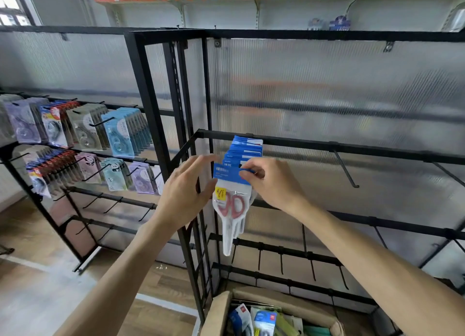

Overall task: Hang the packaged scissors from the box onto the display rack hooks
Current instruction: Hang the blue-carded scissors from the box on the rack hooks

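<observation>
The right hand [271,182] pinches the blue header card of the front scissors pack [232,184] between thumb and curled fingers, right at the card's upper right corner where the hang hole should be; the hole itself and the hook tip are hidden behind the fingers. Just left of that grip, the left hand [186,184] is spread with straight fingers, its thumb resting against the pack's left edge to steady it, not closed on anything. Below the grip the clear sleeve hangs straight down, showing red-handled scissors. Behind and above the grip, a row of hung packs [247,147] with the same blue cards runs back to the black crossbar [314,143] of the display rack. The step in hand looks like seating this pack on the hook at the front of that row. Next, I judge, the card needs sliding back along the hook until it sits against its neighbours, then both hands let go. Well below the grip, the cardboard box [221,315] holds more packs, so the task is far from finished. To the right of the grip a bare hook [346,169] juts from the same bar.
</observation>
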